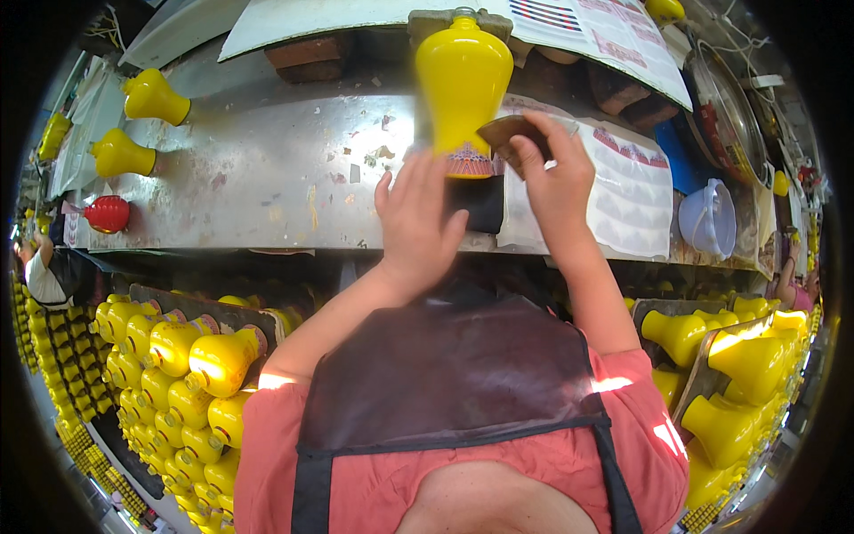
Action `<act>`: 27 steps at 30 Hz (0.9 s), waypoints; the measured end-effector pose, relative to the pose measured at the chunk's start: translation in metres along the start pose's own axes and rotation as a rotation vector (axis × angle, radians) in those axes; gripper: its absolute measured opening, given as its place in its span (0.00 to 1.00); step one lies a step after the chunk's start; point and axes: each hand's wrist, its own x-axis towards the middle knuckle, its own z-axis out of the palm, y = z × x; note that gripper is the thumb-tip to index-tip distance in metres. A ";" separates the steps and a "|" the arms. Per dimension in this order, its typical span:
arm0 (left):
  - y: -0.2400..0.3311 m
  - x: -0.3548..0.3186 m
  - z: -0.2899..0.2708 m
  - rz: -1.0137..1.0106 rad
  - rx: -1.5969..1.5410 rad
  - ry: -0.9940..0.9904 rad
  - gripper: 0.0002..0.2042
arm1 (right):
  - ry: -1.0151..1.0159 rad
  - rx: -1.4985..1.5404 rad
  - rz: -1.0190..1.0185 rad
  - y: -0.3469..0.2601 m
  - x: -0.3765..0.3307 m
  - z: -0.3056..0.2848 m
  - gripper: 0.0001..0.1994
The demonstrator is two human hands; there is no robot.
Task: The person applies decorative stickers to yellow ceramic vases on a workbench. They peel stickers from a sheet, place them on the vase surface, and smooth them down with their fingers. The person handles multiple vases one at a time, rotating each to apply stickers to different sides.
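Observation:
A glossy yellow vase-shaped bottle (pixel 464 76) lies on the bench in front of me, its neck on a grey support at the far side. Around its near, narrow end runs a patterned band (pixel 469 158). My left hand (pixel 418 214) is at that end, fingers stretched out and slightly blurred, thumb apart; whether it touches the bottle is hard to see. Between thumb and fingers, my right hand (pixel 556 169) pinches a thin, brown flat piece (pixel 511 138) beside the band. Under the bottle's near end is a black pad (pixel 479 203).
Sheets of printed patterns (pixel 623 191) lie right of the pad. Farther right stands a pale bucket (pixel 709 219). Yellow bottles (pixel 156 98) and a red round object (pixel 108 214) are at the bench's left. Racks of yellow bottles (pixel 187 400) flank me. Other people work at both edges.

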 end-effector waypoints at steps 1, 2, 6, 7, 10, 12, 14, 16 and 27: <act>-0.001 0.000 0.001 0.004 -0.018 0.010 0.38 | 0.000 0.140 0.077 0.003 0.002 0.001 0.12; -0.002 -0.001 0.001 -0.001 -0.024 0.006 0.38 | 0.000 0.284 0.172 0.005 0.002 0.001 0.11; -0.004 -0.003 0.001 -0.017 -0.041 0.002 0.38 | -0.083 0.487 0.314 0.000 -0.003 -0.006 0.08; -0.004 -0.003 0.000 -0.022 -0.047 0.004 0.39 | -0.131 0.394 0.285 -0.006 -0.007 -0.010 0.08; -0.004 -0.001 0.000 -0.001 -0.070 0.030 0.38 | -0.299 0.583 0.497 -0.023 -0.013 -0.023 0.10; -0.003 0.001 -0.001 -0.009 -0.061 0.041 0.38 | -0.394 0.632 0.582 -0.035 -0.017 -0.027 0.16; -0.001 0.004 -0.002 0.005 -0.034 0.038 0.38 | -0.431 0.132 0.157 -0.045 -0.021 -0.019 0.23; 0.001 0.007 -0.001 0.026 0.019 0.013 0.38 | -0.640 -0.175 0.045 -0.052 -0.030 -0.013 0.36; 0.001 0.006 0.001 0.031 0.016 0.045 0.36 | -0.654 -0.261 0.212 -0.055 -0.050 0.000 0.40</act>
